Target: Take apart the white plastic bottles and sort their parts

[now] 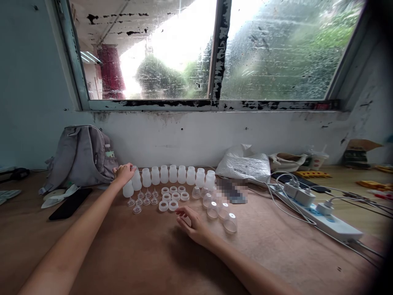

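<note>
A curved row of frosted white baby bottles (164, 174) stands on the brown table. At the row's left end my left hand (123, 173) has its fingers closed at the top of one bottle (136, 181); another bottle (128, 189) stands just in front, below my wrist. My right hand (193, 226) hovers with thumb and fingers apart, holding nothing, close to the white collar rings (163, 206). Clear silicone nipples (137, 209) are grouped left of the rings. To the right sit clear dome caps (230, 223).
A grey backpack (81, 153) and a black phone (70, 204) are on the left. Behind the caps lies a silver padded bag (244, 164). A white power strip (319, 215) with plugs and loose cables runs along the right. The wall and window rise behind the table.
</note>
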Demonstrator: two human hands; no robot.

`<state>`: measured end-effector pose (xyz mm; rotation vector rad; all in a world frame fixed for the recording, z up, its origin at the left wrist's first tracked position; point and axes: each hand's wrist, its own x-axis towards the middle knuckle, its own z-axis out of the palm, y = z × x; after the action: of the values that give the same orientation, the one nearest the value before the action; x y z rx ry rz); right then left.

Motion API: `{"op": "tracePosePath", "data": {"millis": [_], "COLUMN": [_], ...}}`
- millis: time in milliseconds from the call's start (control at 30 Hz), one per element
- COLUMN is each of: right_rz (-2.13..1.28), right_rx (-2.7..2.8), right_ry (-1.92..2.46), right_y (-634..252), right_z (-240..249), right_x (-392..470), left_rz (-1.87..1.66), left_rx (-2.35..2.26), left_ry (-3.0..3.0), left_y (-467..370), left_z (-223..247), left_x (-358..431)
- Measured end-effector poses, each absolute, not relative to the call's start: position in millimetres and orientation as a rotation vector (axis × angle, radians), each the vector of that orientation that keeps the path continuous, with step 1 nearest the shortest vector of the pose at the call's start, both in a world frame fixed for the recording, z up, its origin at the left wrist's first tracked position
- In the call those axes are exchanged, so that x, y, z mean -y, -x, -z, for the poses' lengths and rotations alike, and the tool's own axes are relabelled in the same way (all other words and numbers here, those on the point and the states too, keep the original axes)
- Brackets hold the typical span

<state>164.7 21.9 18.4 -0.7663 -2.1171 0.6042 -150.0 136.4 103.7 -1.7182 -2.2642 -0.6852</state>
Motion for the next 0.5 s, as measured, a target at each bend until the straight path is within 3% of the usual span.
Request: {"op": "tracePosePath", "data": {"millis": [267, 500], "right_rz": [-0.276, -0.184], "right_rx": [2.222, 2.341], "right_ry": [0.971, 1.071], "right_y": [-164, -162], "right_z": [0, 8], "right_x": [-40, -52], "left_rz": [0.873, 0.825], "left_rx": [1.994, 1.613], "left_ry": [1.642, 2.05], "left_y": [125, 68], "left_z": [-95, -9], "left_x": [-114, -62]}}
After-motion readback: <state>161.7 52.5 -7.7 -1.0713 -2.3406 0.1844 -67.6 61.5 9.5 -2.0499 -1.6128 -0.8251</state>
